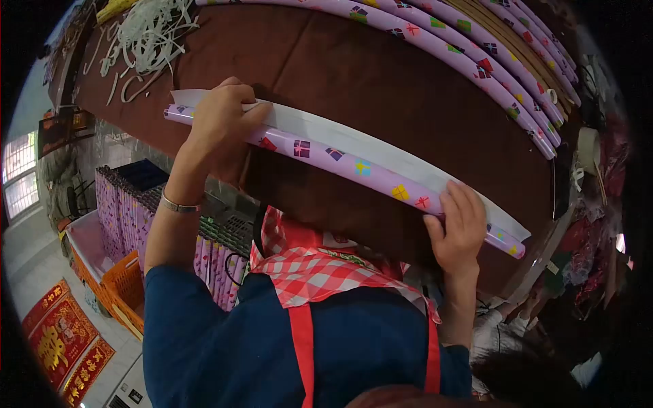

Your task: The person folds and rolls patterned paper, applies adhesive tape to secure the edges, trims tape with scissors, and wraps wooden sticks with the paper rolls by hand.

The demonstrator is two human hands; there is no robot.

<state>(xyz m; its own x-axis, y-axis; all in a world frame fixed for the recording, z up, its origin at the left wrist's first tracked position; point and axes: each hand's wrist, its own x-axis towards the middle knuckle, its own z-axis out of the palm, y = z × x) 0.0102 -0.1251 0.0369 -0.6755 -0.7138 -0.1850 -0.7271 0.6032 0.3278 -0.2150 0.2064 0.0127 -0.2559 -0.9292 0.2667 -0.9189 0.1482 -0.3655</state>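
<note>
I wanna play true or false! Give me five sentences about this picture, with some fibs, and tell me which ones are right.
1. The bare left hand and bare right hand both touch the long purple roll printed with gifts. True.
2. The shiny silvery wristband is on the right wrist. False: the wristband is on the left wrist.
3. Thin, curly white strips lie heaped on the brown table. True.
4. The orange plastic basket stands on the table. False: the basket is off the table, on the person's left.
5. The apron has red and white checks. True.
</note>
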